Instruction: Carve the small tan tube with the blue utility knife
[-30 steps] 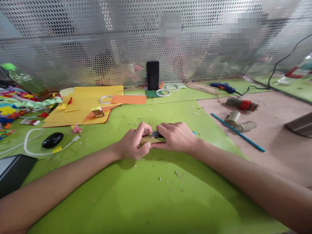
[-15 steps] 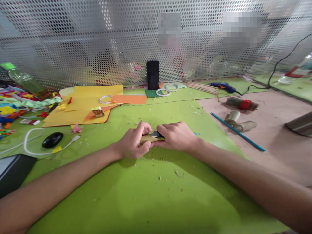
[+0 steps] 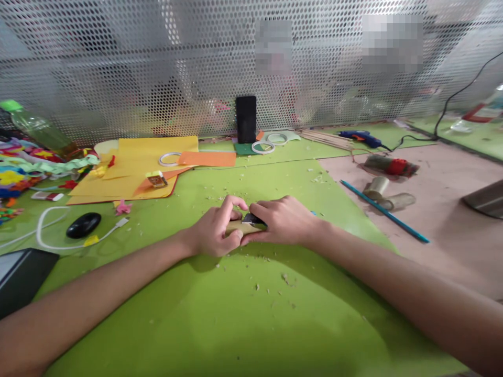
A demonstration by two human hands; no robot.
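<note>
My left hand [image 3: 215, 226] is closed around a tan piece that looks like wood or bamboo [image 3: 247, 228], held just above the green tabletop in the middle. My right hand [image 3: 286, 220] grips a utility knife [image 3: 251, 218]. Its dark blade lies against the top of the tan piece, between the two hands. Most of the knife's handle is hidden under my fingers; a bit of blue shows past the right hand. Small shavings [image 3: 285, 278] are scattered on the table around the hands.
A blue pencil-like stick [image 3: 385, 211] and short hollow tubes [image 3: 396, 201] lie at right, near a blue glue gun [image 3: 364, 138]. Yellow paper [image 3: 137, 157], a black mouse [image 3: 84, 225] and a white cable [image 3: 41, 230] are at left. A phone [image 3: 246, 119] leans on the perforated screen.
The knife blade has shifted slightly left along the tan piece, and the left index finger has lifted a little. Both hands keep their holds; the view has moved slightly.
</note>
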